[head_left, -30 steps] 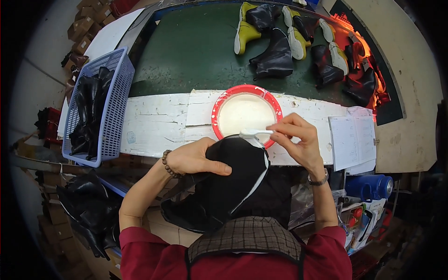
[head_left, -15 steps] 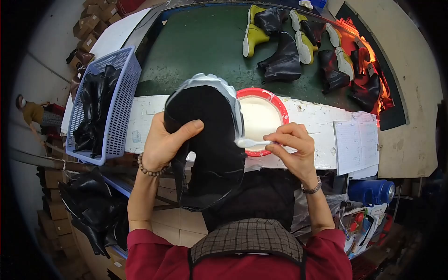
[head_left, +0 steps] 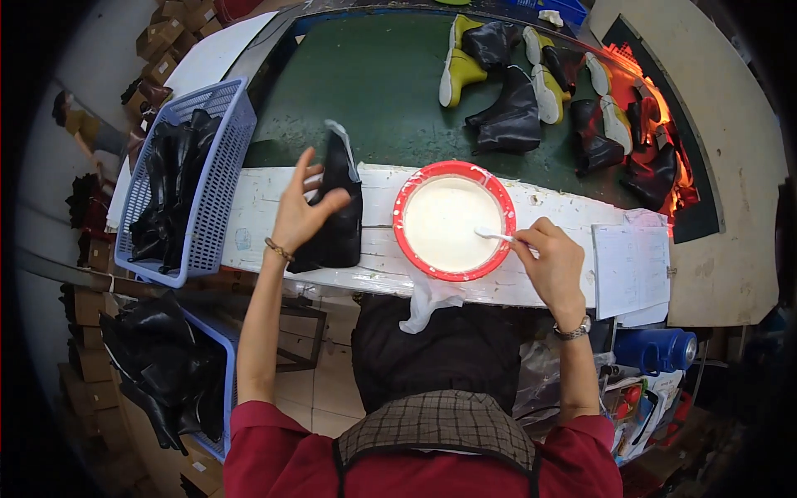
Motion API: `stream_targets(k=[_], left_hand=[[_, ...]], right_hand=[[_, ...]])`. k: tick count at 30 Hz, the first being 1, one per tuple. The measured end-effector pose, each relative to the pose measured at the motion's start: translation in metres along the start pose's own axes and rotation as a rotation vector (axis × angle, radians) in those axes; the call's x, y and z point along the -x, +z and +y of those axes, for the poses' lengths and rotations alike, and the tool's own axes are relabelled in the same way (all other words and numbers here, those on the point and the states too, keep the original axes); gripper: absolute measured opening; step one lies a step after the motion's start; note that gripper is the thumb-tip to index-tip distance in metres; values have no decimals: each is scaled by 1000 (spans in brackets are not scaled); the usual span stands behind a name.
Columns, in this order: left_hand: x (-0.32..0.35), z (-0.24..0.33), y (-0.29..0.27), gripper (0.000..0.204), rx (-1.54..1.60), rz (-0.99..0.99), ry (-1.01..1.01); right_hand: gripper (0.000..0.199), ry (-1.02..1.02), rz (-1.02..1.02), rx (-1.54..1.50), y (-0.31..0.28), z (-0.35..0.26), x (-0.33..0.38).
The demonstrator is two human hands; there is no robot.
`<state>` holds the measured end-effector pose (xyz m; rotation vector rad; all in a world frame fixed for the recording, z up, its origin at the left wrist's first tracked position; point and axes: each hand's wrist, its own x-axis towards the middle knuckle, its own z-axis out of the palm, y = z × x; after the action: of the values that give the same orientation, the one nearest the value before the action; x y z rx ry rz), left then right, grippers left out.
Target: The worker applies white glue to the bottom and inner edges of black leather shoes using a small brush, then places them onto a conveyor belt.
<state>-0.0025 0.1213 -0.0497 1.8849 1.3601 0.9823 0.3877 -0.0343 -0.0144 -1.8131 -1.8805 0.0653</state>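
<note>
My left hand (head_left: 304,206), fingers spread, is beside a black boot upper (head_left: 340,228) that stands on the white bench board. White paste coats the top-facing edge of that upper. Pinched in my right hand (head_left: 550,264) is a small white brush (head_left: 493,235). Its head is over the creamy white glue-like liquid (head_left: 448,217) inside a red-rimmed round tub (head_left: 404,241). Whether the brush touches the liquid I cannot tell.
A blue plastic basket (head_left: 217,178) of black boot uppers stands left; another blue basket (head_left: 230,398) is lower down. Several black boots and yellow ones lie on the green conveyor belt (head_left: 365,75), near a glowing orange heater (head_left: 677,158). An open notebook (head_left: 623,270) lies right, above a blue flask (head_left: 660,350).
The boot upper has gone from my left hand's hold to standing on the board, and that hand has let go. My right hand has moved the brush from its edge to over the tub.
</note>
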Motion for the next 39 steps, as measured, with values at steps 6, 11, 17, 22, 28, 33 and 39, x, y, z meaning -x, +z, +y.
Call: stream_targets(k=[6,11,17,22,28,33,39], left_hand=[[63,8,-10,144,-540,-323,-14],[75,-3,-19,119,-540,-275,26],[76,-18,-5,91,-335,82,142],[75,51,11,89,-288,129,305],[77,95,23,89,-250,38,440],[87,108,19,81,-272,-28,554],[84,104,19,80,-239,-20,620]], right_hand=[[14,123,-38,-63,-7,8,4],[19,216,26,-168,-5,13,9],[19,304,-78,-218,1,24,24],[17,154,118,-618,1,-24,8],[17,5,74,-685,6,-62,-9],[16,-10,185,-573,1,-42,-24],[17,-64,309,-532,-7,-30,-54]])
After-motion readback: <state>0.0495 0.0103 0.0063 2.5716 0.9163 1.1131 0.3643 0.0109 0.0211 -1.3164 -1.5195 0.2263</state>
